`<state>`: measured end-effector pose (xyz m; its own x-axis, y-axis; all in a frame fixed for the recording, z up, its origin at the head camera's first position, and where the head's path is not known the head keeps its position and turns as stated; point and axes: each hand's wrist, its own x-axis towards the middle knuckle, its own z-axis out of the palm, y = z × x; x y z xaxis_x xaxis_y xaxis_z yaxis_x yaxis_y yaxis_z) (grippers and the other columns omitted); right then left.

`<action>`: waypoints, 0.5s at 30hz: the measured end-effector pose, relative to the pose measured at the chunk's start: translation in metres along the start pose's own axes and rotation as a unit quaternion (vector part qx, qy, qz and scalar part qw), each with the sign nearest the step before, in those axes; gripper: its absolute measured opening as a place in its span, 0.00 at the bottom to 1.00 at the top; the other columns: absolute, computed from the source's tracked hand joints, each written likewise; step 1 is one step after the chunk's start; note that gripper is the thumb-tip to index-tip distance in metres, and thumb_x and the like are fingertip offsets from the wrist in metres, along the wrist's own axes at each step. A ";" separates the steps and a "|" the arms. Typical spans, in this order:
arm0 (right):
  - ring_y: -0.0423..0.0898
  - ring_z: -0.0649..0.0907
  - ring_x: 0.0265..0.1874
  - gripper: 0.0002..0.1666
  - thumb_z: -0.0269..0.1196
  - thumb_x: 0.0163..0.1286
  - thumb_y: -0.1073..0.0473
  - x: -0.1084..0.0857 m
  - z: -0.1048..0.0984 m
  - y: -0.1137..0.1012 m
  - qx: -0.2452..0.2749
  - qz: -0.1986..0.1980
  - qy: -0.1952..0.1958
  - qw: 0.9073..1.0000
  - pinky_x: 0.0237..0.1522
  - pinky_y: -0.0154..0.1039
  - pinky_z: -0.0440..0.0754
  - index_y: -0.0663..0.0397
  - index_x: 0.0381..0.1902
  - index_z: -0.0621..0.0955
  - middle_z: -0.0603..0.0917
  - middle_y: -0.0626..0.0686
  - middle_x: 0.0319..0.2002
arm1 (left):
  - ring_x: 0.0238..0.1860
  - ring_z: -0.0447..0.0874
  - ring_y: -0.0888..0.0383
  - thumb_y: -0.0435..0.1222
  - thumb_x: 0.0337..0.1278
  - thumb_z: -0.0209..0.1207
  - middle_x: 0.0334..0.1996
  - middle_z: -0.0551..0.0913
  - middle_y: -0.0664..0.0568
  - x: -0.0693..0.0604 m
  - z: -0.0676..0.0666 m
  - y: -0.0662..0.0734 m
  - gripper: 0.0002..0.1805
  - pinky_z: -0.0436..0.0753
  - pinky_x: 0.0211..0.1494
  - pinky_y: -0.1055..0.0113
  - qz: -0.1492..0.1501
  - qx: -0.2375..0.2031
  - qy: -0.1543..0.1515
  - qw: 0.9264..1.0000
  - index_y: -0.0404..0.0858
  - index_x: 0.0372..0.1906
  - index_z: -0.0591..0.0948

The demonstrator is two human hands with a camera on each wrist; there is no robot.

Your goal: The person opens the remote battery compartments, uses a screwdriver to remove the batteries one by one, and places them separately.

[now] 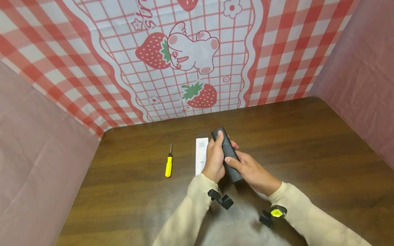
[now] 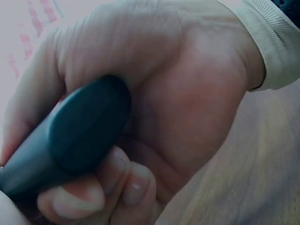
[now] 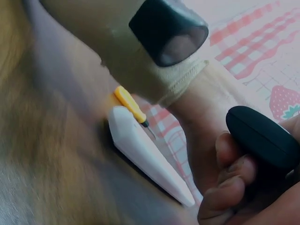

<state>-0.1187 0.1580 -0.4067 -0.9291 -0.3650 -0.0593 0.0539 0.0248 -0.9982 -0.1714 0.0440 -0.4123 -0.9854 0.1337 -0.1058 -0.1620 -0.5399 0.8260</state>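
Note:
A dark grey, long, flat device with rounded edges (image 1: 228,148) is held above the table by both hands; its exact kind does not show. My left hand (image 1: 213,159) grips its upper left side, with the thumb lying along the top face. On the lower right side, my right hand (image 1: 257,172) holds it too, thumb on top. The left wrist view shows the device's smooth oval end (image 2: 89,124) against the left palm, fingers curled beneath. In the right wrist view its other dark end (image 3: 262,138) sits above curled left fingers.
A white slim object (image 1: 201,153) with a printed code lies just left of the left hand, partly covered by it. Farther left lies a yellow-handled screwdriver (image 1: 168,165), tip away. Behind the brown wooden table (image 1: 129,205) hangs a red-checked strawberry cloth (image 1: 286,51).

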 end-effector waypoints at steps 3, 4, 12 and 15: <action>0.50 0.79 0.48 0.28 0.52 0.80 0.56 0.000 0.001 0.001 0.024 -0.004 -0.005 1.000 0.49 0.37 0.77 0.75 0.65 0.67 0.79 0.62 0.49 | 0.29 0.84 0.55 0.48 0.77 0.47 0.25 0.82 0.48 0.000 0.001 0.001 0.18 0.81 0.35 0.63 0.002 0.004 -0.005 1.000 0.35 0.44 0.73; 0.50 0.79 0.47 0.27 0.51 0.80 0.57 0.000 0.001 0.001 0.028 -0.007 -0.006 1.000 0.49 0.37 0.77 0.76 0.64 0.67 0.78 0.62 0.49 | 0.30 0.84 0.55 0.48 0.77 0.47 0.25 0.82 0.47 0.000 0.001 0.002 0.18 0.81 0.36 0.64 0.003 0.004 -0.008 1.000 0.35 0.44 0.73; 0.50 0.80 0.44 0.25 0.53 0.79 0.56 0.000 0.001 -0.002 0.037 0.013 0.002 0.999 0.46 0.37 0.78 0.75 0.60 0.70 0.80 0.61 0.45 | 0.30 0.84 0.54 0.49 0.77 0.48 0.25 0.82 0.48 0.002 0.000 0.003 0.18 0.81 0.36 0.64 0.000 0.006 -0.004 1.000 0.36 0.43 0.74; 0.50 0.80 0.39 0.25 0.54 0.78 0.53 0.000 0.002 -0.003 0.013 0.030 0.016 0.999 0.41 0.38 0.79 0.73 0.56 0.73 0.81 0.60 0.41 | 0.30 0.84 0.55 0.49 0.76 0.48 0.25 0.83 0.48 0.001 -0.001 0.002 0.17 0.81 0.36 0.64 -0.006 0.007 0.005 1.000 0.38 0.42 0.74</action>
<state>-0.1181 0.1561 -0.4039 -0.9351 -0.3334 -0.1198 0.1195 0.0215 -0.9926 -0.1730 0.0420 -0.4111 -0.9840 0.1314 -0.1204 -0.1722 -0.5273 0.8321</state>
